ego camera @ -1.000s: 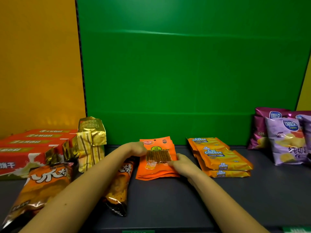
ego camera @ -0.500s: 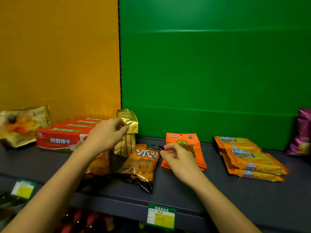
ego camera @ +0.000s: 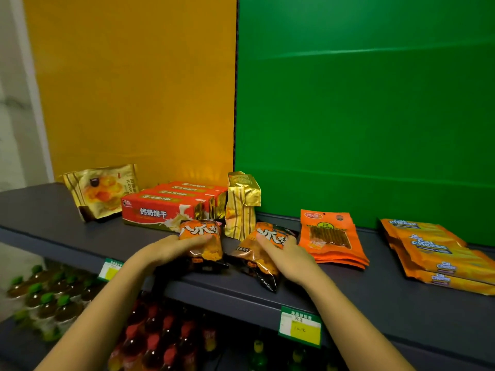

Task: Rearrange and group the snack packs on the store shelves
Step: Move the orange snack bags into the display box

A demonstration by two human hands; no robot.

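Two orange-and-black snack bags lie near the front of the dark grey shelf (ego camera: 375,298). My left hand (ego camera: 171,249) grips the left bag (ego camera: 203,245) by its side. My right hand (ego camera: 288,257) rests on top of the right bag (ego camera: 257,253), fingers curled over it. Just right of them sits a stack of flat orange pouches (ego camera: 330,238). Further right is a pile of orange Cal Cheese packs (ego camera: 439,255). Behind the bags stand a gold striped pack (ego camera: 241,207), red biscuit boxes (ego camera: 171,206) and a gold croissant bag (ego camera: 103,190).
Yellow and green panels back the shelf. Price tags (ego camera: 300,326) hang on its front edge. Below, a lower shelf holds rows of bottles (ego camera: 160,341) with red and green caps. A white wall stands at the far left.
My view swung left and down. My left hand left the gold pack and took the left orange-black bag. My right hand moved off the orange pouches onto the right bag.
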